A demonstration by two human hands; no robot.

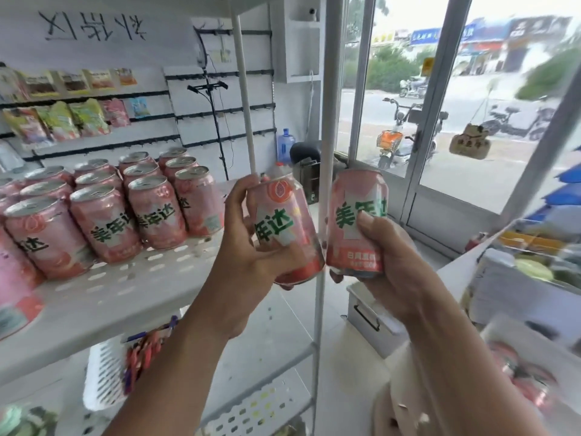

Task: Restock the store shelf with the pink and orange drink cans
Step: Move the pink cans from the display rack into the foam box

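Pink cans (103, 221): already filling several rows on the shelf (125, 297) at middle left, holding a spare can (283, 228) wrapped in the left grip (246, 248) and a second can (355, 212) wrapped in the right grip (390, 256) at frame centre, needing to place both yet.

Leftmost can (15, 297) cut off by the edge — blurred, lower-right goods (528, 382) smeared, basket packets (141, 350) unreadable

White slat wall (220, 99) with black rails, snack bags (63, 121) hung at left. Handwritten sign (94, 26) above. Glass windows (396, 89) at right, bright daylight, scooters (393, 146) parked outside. Blue water jug (285, 146) in the corner; metal box (374, 319) on pale floor (333, 357).
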